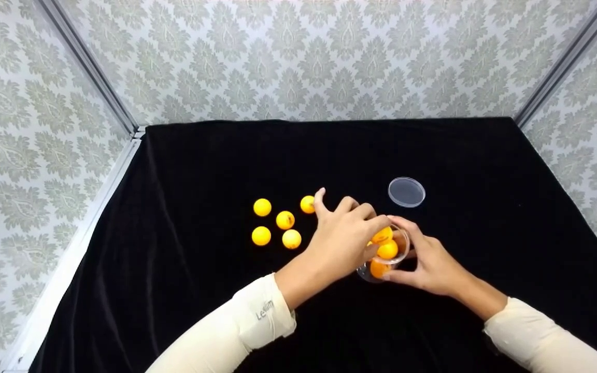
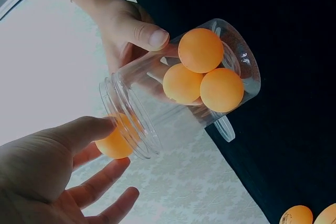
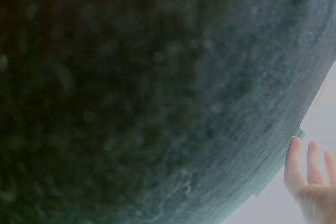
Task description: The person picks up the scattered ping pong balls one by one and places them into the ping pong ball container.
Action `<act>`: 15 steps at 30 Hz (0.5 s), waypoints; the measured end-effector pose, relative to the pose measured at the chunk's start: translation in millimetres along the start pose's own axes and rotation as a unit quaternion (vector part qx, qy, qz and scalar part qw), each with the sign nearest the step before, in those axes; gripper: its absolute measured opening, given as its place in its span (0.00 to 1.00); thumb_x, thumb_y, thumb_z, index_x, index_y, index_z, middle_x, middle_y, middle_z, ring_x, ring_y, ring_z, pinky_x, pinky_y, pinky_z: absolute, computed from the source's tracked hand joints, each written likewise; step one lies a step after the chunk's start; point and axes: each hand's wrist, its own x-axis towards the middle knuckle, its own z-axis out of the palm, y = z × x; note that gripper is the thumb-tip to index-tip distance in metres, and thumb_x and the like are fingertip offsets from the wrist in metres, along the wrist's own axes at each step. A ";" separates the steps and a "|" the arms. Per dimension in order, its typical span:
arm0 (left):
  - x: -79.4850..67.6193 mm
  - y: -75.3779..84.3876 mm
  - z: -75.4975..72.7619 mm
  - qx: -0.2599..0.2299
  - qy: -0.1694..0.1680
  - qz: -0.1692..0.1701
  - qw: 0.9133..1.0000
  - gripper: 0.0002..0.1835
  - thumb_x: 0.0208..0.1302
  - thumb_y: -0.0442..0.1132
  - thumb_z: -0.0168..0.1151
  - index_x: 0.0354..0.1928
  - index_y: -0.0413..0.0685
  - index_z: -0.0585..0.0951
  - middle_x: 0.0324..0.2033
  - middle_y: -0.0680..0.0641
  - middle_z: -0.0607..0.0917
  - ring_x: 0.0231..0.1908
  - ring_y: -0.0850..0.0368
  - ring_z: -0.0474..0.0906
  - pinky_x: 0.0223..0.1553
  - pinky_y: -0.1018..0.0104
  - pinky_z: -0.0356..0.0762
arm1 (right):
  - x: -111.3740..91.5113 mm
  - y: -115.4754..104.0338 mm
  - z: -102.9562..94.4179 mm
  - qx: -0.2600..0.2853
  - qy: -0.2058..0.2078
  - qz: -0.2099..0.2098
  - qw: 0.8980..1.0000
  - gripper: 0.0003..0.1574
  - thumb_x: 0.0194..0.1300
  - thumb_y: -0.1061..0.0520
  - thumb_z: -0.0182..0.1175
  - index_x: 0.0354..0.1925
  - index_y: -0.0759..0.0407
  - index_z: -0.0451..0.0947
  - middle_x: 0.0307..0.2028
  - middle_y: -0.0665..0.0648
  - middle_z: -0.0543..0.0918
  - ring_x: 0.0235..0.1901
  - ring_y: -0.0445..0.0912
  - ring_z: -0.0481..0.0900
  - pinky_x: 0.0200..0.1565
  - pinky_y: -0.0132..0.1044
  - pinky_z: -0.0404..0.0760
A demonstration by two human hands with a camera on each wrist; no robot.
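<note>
A clear plastic jar (image 2: 176,124) is held by my right hand (image 1: 436,265), thumb and fingers around its side. Three orange table tennis balls (image 2: 221,90) lie together toward its closed end in the left wrist view. At the jar's threaded mouth, my left hand (image 1: 341,237) pinches another orange ball (image 2: 113,144) between thumb and fingers. In the head view the left fingers partly cover the jar's opening. One loose ball (image 1: 307,204) sits just beyond an outstretched left finger. The right wrist view shows mostly dark cloth, with some fingers (image 3: 294,163) at the lower right.
Several more orange balls (image 1: 261,235) rest on the black cloth (image 1: 200,171) left of my left hand. A round clear lid (image 1: 406,192) lies behind the jar. Patterned walls (image 1: 298,62) border the table's back and sides.
</note>
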 end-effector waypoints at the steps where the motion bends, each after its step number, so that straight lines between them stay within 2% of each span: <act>1: -0.3 -0.1 0.3 -0.001 0.000 -0.001 1.000 0.22 0.58 0.51 0.74 0.55 0.69 0.83 0.44 0.59 0.85 0.52 0.55 0.76 0.64 0.20 0.52 | 0.0 0.0 0.0 0.001 0.000 -0.001 1.000 0.65 0.50 0.46 0.81 0.78 0.47 0.54 0.53 0.51 0.84 0.45 0.43 0.87 0.44 0.36 0.87; 7: -0.3 0.4 1.3 0.004 0.010 -0.005 1.000 0.19 0.56 0.51 0.75 0.50 0.68 0.84 0.43 0.59 0.84 0.51 0.56 0.76 0.63 0.21 0.53 | 0.2 0.7 -0.3 -0.009 0.000 -0.007 1.000 0.65 0.51 0.45 0.80 0.78 0.49 0.55 0.55 0.52 0.84 0.48 0.45 0.87 0.44 0.34 0.87; 15: -0.2 0.0 1.4 0.010 0.014 -0.008 1.000 0.16 0.57 0.52 0.74 0.48 0.67 0.84 0.42 0.60 0.85 0.51 0.56 0.77 0.63 0.20 0.53 | 0.6 -0.2 -0.3 -0.013 0.008 -0.017 1.000 0.65 0.50 0.47 0.81 0.77 0.51 0.56 0.55 0.52 0.84 0.44 0.44 0.87 0.43 0.38 0.88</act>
